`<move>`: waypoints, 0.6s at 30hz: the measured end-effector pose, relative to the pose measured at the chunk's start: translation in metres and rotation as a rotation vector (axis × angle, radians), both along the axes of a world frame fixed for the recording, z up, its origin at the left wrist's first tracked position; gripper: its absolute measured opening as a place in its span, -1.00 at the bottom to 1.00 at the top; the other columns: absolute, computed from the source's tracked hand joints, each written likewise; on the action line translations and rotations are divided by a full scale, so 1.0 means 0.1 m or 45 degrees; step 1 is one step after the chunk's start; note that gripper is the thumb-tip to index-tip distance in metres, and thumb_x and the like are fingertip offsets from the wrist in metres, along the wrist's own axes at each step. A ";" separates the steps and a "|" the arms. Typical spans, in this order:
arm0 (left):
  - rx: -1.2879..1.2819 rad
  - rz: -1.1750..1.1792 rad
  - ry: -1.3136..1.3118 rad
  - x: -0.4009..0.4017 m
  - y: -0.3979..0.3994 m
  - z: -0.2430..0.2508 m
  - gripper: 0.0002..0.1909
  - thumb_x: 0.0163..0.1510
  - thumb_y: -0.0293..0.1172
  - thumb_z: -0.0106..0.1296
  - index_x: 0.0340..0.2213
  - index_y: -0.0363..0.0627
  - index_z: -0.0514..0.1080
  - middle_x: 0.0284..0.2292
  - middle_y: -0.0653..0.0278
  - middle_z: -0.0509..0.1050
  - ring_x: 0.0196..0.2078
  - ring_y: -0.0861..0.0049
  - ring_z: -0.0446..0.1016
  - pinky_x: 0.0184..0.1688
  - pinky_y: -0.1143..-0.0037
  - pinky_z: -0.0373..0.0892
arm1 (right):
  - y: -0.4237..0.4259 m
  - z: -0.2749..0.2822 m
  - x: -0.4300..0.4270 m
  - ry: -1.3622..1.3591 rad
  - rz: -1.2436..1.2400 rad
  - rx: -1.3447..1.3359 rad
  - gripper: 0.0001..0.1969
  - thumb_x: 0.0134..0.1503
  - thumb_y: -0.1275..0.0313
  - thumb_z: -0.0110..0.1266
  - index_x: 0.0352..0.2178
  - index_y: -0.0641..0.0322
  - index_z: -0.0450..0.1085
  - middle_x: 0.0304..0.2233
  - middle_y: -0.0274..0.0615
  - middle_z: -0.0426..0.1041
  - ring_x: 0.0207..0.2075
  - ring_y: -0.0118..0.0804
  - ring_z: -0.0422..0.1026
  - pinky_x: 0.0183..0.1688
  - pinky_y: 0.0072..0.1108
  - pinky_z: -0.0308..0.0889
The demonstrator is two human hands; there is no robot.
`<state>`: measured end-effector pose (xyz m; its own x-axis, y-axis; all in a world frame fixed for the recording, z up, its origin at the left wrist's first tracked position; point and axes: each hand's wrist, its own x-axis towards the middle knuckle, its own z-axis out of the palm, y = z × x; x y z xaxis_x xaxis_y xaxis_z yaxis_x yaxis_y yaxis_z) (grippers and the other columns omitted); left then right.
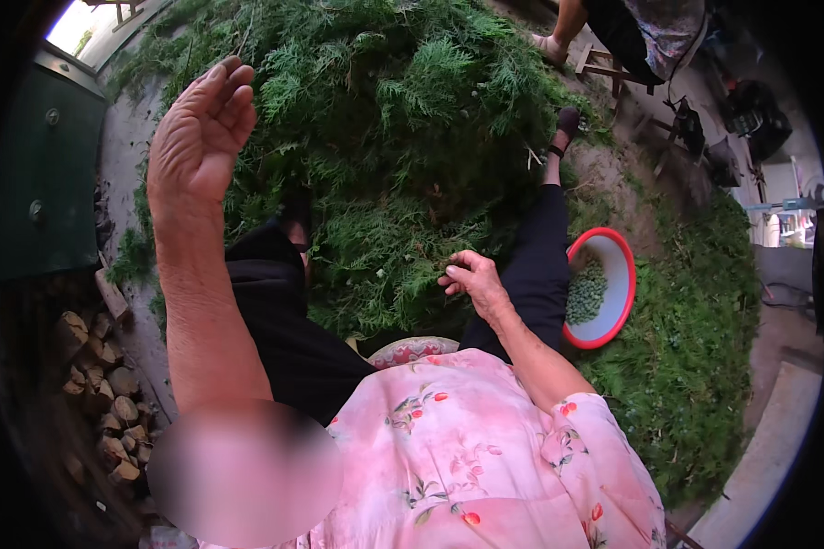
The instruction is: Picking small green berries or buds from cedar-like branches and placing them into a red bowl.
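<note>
A large heap of green conifer branches point(412, 96) lies before me and between my legs. My left hand point(202, 130) is raised at the upper left, its palm in view and fingers slightly curled, with nothing seen in it. Over the near part of the heap, my right hand point(474, 278) pinches a conifer sprig point(446, 264) between thumb and fingers. Beside my right leg stands a white basin with a red rim point(630, 288), tilted in view. Small green cones or berries point(587, 291) lie in its left side.
Cut greenery point(687, 343) spreads over the floor right of the basin. Split firewood point(120, 412) is stacked at lower left, below a dark green panel point(41, 171). Another person point(632, 34) is at the upper right by a wooden stool point(608, 68).
</note>
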<state>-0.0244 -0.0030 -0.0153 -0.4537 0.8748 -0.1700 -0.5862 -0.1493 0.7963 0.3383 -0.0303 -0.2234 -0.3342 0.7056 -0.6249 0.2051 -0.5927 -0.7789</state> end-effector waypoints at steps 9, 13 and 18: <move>-0.181 -0.131 0.133 0.43 -0.03 -0.09 -0.76 0.07 -0.42 -0.06 -0.22 -0.27 0.35 -0.36 0.27 0.47 -0.41 0.66 0.44 -0.34 0.64 0.39 | 0.15 0.51 0.02 0.564 -0.267 -0.204 -0.85 0.06 0.47 -0.04 -0.30 0.19 0.23 -0.45 -0.27 0.40 -0.54 -0.35 0.45 -0.59 -0.62 0.34; -0.277 -0.294 0.234 0.63 0.00 -0.09 -0.76 0.08 -0.39 -0.07 -0.22 -0.24 0.37 -0.38 0.29 0.48 -0.44 0.70 0.44 -0.36 0.65 0.37 | 0.19 0.48 0.08 0.661 -0.394 -0.283 -0.90 0.08 0.45 -0.06 -0.32 0.11 0.25 -0.48 -0.33 0.39 -0.57 -0.38 0.41 -0.61 -0.60 0.29; -0.256 -0.275 0.232 0.63 0.01 -0.10 -0.77 0.08 -0.39 -0.08 -0.23 -0.23 0.38 -0.39 0.29 0.48 -0.45 0.71 0.43 -0.36 0.66 0.36 | 0.27 0.60 0.06 0.697 -0.552 -0.239 -0.95 0.08 0.44 -0.06 -0.38 0.10 0.28 -0.49 -0.34 0.38 -0.58 -0.43 0.37 -0.62 -0.63 0.19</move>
